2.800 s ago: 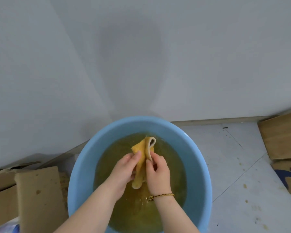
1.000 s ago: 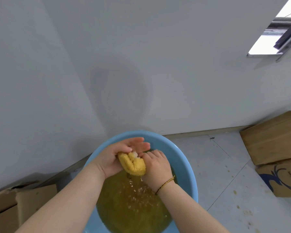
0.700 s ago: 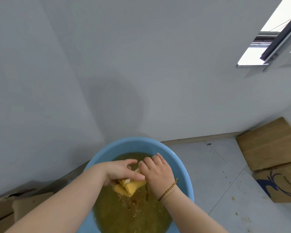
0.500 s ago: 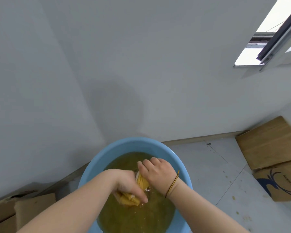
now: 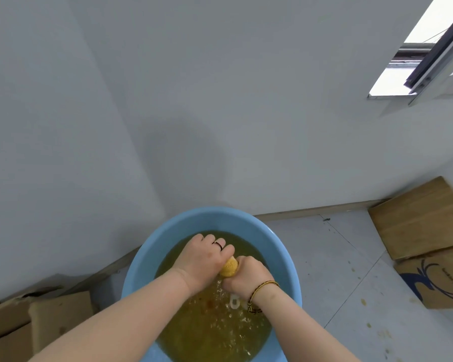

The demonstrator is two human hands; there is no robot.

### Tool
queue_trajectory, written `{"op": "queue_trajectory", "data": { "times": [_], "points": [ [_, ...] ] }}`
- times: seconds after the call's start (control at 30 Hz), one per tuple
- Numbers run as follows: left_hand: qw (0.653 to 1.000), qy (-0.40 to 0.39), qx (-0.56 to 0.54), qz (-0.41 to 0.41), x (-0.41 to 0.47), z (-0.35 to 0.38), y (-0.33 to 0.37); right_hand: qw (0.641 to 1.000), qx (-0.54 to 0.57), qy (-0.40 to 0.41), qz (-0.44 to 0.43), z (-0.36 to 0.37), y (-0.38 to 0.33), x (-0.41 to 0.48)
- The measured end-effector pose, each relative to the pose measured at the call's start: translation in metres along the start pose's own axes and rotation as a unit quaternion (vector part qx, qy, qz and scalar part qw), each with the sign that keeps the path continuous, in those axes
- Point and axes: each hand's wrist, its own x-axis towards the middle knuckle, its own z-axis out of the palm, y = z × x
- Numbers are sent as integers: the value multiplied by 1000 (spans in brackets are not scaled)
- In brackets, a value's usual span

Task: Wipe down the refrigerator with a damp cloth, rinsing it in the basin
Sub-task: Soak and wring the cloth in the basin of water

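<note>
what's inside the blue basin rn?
The blue basin holds murky yellow-brown water, splashing under the hands. Both hands, left and right, wring the yellow cloth above it. The basin's bottom is hidden by the cloudy water.

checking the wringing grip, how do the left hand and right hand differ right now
The left hand sits farther from the camera and wears a dark ring on one finger; the right hand sits nearer and has a braided bracelet at its wrist. The left hand shows its back, knuckles up; the right hand is turned more sideways. Both are closed around the yellow cloth, of which only a bit shows between them, above the blue basin of murky water.
</note>
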Motion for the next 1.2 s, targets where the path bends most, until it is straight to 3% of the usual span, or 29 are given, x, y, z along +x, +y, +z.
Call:
{"op": "queue_trajectory", "data": {
  "times": [0.07,0.13,0.17,0.2,0.27,0.3,0.37,0.5,0.57,0.63,0.7,0.77,0.87,0.93,1.03,1.2],
  "points": [
    [989,-32,-38,-136,-2,6,9,996,-74,48,-4,1,2,-2],
    [921,-84,-217,-313,-10,-7,19,981,-149,126,-16,2,2,-5],
    [845,-57,-366,-386,-13,-12,26,966,-186,176,-25,4,4,-6],
    [721,-22,-538,-436,-14,-11,29,942,-228,242,-46,6,8,-7],
    [418,15,-775,-474,-13,-12,32,906,-244,330,-100,14,13,-6],
    [323,14,-811,-487,-12,-11,31,887,-249,360,-149,18,13,-7],
    [211,6,-832,-513,-12,-14,24,858,-256,379,-232,31,14,-9],
    [98,-9,-875,-475,-18,-13,17,793,-247,389,-399,29,16,-7],
    [86,29,-897,-432,-17,-14,17,786,-231,404,-408,24,17,-2],
    [113,95,-904,-402,-10,-16,16,844,-87,412,-333,24,12,-2],
    [192,141,-895,-378,2,-19,16,899,140,377,-172,24,-4,-13],
    [303,167,-866,-361,6,-26,15,918,316,236,-39,26,-20,-20],
    [440,182,-813,-337,9,-30,10,928,350,126,-25,20,-23,-10],
    [489,175,-797,-307,10,-35,8,947,306,88,-38,12,-25,-5],
    [507,148,-804,-273,16,-38,4,947,318,20,-31,4,-29,-4],
    [502,85,-828,-235,14,-35,-3,892,443,-92,26,6,-22,-7]
  ]
}}
